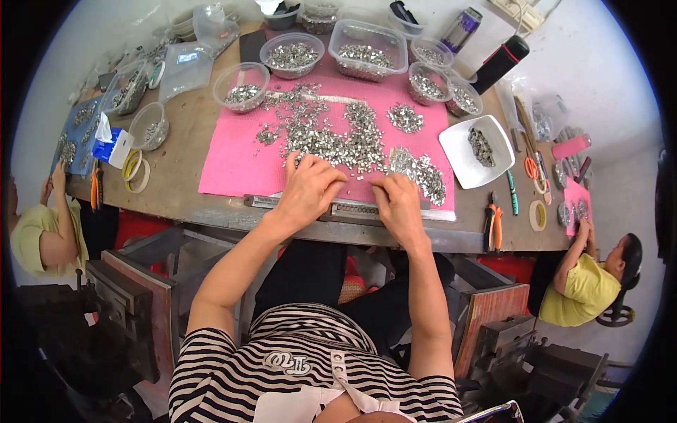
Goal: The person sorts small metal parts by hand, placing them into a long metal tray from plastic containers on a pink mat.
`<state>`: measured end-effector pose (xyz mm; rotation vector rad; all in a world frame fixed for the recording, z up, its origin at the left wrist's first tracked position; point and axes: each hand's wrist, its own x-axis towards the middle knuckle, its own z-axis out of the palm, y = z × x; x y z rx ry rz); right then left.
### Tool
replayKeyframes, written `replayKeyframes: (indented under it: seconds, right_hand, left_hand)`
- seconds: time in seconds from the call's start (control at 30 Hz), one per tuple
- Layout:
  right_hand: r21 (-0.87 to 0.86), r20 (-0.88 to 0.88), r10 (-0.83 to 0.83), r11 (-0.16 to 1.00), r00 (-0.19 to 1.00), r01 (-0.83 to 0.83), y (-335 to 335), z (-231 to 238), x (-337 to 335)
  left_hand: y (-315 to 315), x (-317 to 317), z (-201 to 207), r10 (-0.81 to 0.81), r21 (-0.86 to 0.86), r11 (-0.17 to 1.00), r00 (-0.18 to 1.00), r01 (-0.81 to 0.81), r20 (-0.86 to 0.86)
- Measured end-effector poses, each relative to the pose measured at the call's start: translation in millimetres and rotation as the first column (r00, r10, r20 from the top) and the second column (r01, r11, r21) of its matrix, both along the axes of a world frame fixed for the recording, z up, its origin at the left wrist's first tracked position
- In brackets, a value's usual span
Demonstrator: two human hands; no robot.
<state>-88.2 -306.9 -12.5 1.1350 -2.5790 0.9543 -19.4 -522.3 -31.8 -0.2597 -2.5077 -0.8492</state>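
On the pink mat lies a heap of small shiny metal pieces. My left hand is at the near edge of that heap, its thumb and forefinger drawn together; anything between them is too small to make out. To its right, my right hand has its fingertips pinched as well, and I cannot make out what they hold. Below and between both hands, a narrow metal bar with a row of small pieces along it lies by the table's front edge. A few loose pieces sit between my fingertips.
Clear plastic tubs of metal pieces line the back. A white square dish, orange-handled pliers, a teal marker and tape rolls are at right. A tissue pack stands left. Other people work at both sides.
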Motion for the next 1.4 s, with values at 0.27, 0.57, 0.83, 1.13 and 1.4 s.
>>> replayKeyframes:
  seconds: [0.27, 0.57, 0.83, 1.13, 1.4]
  right_hand:
    - [-0.014, -0.114, -0.095, 0.995, 0.989, 0.094, -21.4, -15.9, -7.3]
    - [0.025, -0.187, -0.093, 0.995, 0.978, 0.099, -26.2, -26.6, -12.7]
    - [0.023, -0.111, -0.061, 0.998, 0.992, 0.064, -20.4, -20.4, -13.8]
    - [0.012, -0.127, -0.024, 1.000, 0.992, 0.026, -22.0, -19.2, -15.4]
    - [0.150, -0.239, 0.109, 0.986, 0.965, -0.074, -25.7, -12.6, -26.4]
  left_hand:
    - [13.2, -9.6, 5.3, -0.003, -0.061, 0.998, 0.997, 0.008, 0.076]
    - [13.2, -12.8, -7.2, 0.032, -0.114, 0.993, 0.998, -0.025, 0.052]
    - [13.4, -7.4, -3.7, 0.032, -0.062, 0.998, 0.998, -0.029, 0.051]
    - [14.2, -6.5, -7.3, 0.052, -0.072, 0.996, 0.994, -0.045, 0.095]
    - [15.2, -8.0, -3.4, 0.063, -0.084, 0.995, 0.987, -0.051, 0.145]
